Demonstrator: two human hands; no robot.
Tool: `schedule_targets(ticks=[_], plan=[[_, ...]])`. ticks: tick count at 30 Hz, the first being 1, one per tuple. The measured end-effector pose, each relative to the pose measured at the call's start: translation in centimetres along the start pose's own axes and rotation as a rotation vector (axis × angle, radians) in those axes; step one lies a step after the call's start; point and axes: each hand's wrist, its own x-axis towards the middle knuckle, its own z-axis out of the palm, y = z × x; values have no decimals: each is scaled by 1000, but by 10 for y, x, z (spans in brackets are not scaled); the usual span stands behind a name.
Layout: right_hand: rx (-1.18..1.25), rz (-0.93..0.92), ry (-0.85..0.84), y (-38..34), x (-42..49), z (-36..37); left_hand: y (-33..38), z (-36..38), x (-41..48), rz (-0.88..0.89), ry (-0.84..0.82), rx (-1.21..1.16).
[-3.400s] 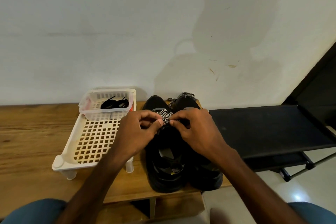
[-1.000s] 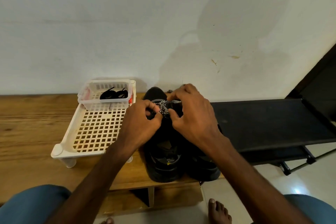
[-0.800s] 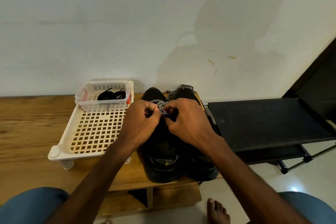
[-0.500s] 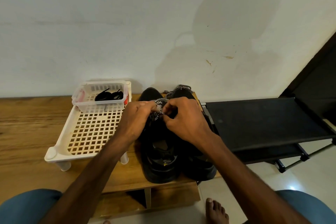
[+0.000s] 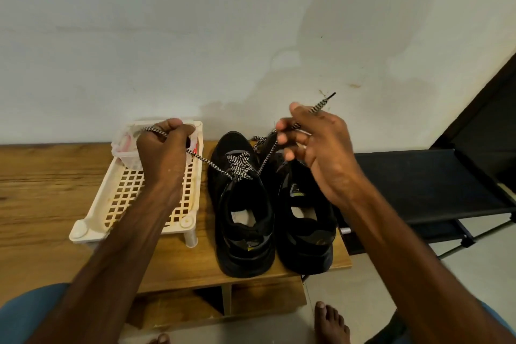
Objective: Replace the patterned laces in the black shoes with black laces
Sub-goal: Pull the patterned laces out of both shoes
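Patterned lace [image 5: 208,162] ends in left hand [image 5: 163,148] and right hand [image 5: 315,145].

Back wall [image 5: 195,36]: off-white plaster with blotchy grey patches and a few small brownish marks [image 5: 354,86] right of centre. Table [image 5: 42,190]: wood, visible grain, set against the wall, with open compartments under the front edge split by an upright divider [image 5: 226,299]. Right of it, touching or just beside (can't tell which): low black fabric shelf [image 5: 418,176] on a thin metal frame. Dark panel [image 5: 491,114] slants up the far right edge. Floor [image 5: 363,288]: pale glossy tile. Light soft, even.
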Motion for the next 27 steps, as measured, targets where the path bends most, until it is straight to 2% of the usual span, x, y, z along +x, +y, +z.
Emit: schedule_targets(ticks=[2, 4, 6, 9, 10, 12, 14, 17, 20, 23, 27], plan=[[-80, -97, 58, -6, 2, -8, 5, -1, 3, 99, -24, 115], [-322, -144, 86, -3, 4, -14, 5, 0, 1, 237, -105, 411], [-660, -155, 56, 4, 4, -16, 0, 2, -5, 394, -158, 757], [-999, -194, -62, 16, 1, -9, -1, 9, -17, 562, -282, 1032], [-1061, -212, -101, 21, 2, -5, 1, 10, -19, 566, -375, 1080], [-1168, -215, -192, 30, 2, 1, 3, 11, -22, 467, -586, 1145], [-1285, -187, -282, 41, 2, 6, -1, 12, -28, 380, -705, 1242], [-1459, -161, -297, 56, 1, 18, -17, 15, -38, 464, -582, 1359], [-1509, -126, -186, 66, 5, 27, -23, 21, -43, 489, -385, 1314], [-1397, -89, -90, 72, 11, 20, -23, 19, -39, 505, -371, 1261], [-1281, -84, -30, 72, 13, 15, -22, 12, -28, 409, -396, 1128]])
